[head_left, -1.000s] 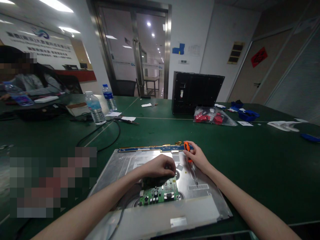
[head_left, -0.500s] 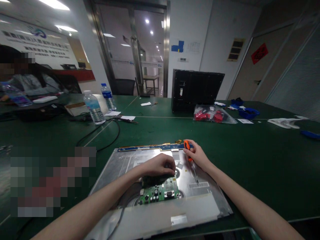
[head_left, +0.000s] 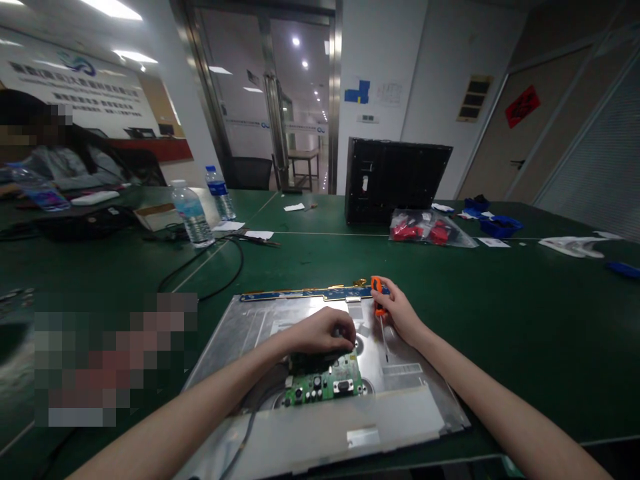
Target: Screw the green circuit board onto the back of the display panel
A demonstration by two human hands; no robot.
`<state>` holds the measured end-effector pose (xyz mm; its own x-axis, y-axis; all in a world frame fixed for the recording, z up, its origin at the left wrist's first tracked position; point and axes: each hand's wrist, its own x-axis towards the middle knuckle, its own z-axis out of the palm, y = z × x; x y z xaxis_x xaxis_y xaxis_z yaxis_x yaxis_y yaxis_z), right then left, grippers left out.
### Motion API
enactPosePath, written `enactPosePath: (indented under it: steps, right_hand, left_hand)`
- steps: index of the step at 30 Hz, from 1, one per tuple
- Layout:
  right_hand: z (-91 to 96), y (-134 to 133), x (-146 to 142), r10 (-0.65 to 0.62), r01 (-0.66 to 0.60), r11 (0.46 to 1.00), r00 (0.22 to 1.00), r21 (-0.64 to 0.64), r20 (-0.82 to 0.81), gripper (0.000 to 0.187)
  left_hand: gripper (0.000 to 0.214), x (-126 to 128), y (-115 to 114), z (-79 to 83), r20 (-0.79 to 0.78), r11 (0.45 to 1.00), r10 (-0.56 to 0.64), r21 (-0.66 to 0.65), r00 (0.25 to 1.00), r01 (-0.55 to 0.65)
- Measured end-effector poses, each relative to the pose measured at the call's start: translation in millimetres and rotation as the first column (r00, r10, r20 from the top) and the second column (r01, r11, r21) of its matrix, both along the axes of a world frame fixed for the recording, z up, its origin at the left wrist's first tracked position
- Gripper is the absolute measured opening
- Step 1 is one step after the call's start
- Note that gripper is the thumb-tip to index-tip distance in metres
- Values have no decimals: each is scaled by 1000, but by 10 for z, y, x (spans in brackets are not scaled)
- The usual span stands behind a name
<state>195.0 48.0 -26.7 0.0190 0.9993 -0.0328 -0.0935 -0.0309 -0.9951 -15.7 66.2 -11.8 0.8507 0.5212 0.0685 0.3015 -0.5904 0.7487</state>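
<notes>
On the near side of the green table (head_left: 520,320), a metal panel (head_left: 227,343) lies flat between and beneath the person's two forearms. Mounted on its middle is a green circuit board (head_left: 325,385); the board's near part is exposed, with a row of small parts and a socket (head_left: 343,386) along the near edge. Left hand (head_left: 327,332): above the far part of the board, shading it, fingers curled inward. Cannot tell whether anything is held in them, nor whether they touch the board.

Right hand (head_left: 395,310): to the right of the board and slightly farther off, over the panel's far right corner. Fingers closed around the orange handle of a screwdriver (head_left: 379,297). Shaft points down and toward the near side; tip lies above or on the panel, just beyond a printed label (head_left: 403,369). Contact at the tip cannot be judged.

Along the panel's far edge runs a narrow blue strip (head_left: 295,296), its right end beside the right hand. A pale sheet (head_left: 400,415) covers the near part of the panel; a thin cable (head_left: 246,437) crosses it on the left. Farther back on the table: a black casing (head_left: 400,180), upright, with a clear bag (head_left: 457,235) of red items before it.
</notes>
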Motion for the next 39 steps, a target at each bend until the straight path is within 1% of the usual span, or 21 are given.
enactPosePath:
  steps: [4, 9, 12, 16, 22, 27, 30, 33, 35, 37, 39]
  right_hand:
    - [31, -41, -48, -7, 5, 1000, 996, -29, -90, 63]
    - [67, -64, -70, -54, 54, 999, 988, -2, -142, 70]
    - [86, -68, -71, -71, 75, 997, 987, 19, -142, 74]
    - [80, -59, -70, -69, 73, 997, 990, 31, -123, 75]
    - [32, -34, -65, -33, 40, 997, 995, 71, -96, 78]
    - [92, -85, -96, -61, 69, 985, 997, 157, -51, 76]
    - [150, -173, -136, -117, 113, 960, 993, 256, -1, 73]
    - [177, -279, -175, -148, 110, 918, 986, 381, 73, 71]
    - [173, -338, -189, -170, 77, 872, 974, 483, 152, 70]
    - [161, -375, -191, -177, 7, 815, 955, 579, 238, 67]
    - [151, -392, -185, -168, -67, 768, 939, 637, 301, 64]
  left_hand:
    - [4, 3, -33, 10, -18, 998, 10, 59, 1000, -9]
    - [5, 4, -30, -1, -22, 997, 10, 83, 1000, -8]
    - [6, -11, -15, 13, -31, 996, 8, 87, 999, -6]
    - [7, -32, -18, 40, -41, 995, -4, 99, 999, 8]
    - [11, -18, -71, 27, -73, 986, 38, 164, 997, -25]
    - [7, 0, -85, 10, -64, 981, 58, 189, 996, -45]
    - [6, -1, -75, -4, -53, 980, 50, 194, 997, -39]
    - [6, -9, -64, -11, -33, 985, 39, 172, 999, -33]
    - [6, -15, -61, -5, -23, 989, 22, 146, 1000, -18]
    - [6, -19, -58, 7, -18, 992, 6, 126, 1000, -4]
    - [5, -19, -57, 15, -15, 994, 6, 110, 1000, -4]
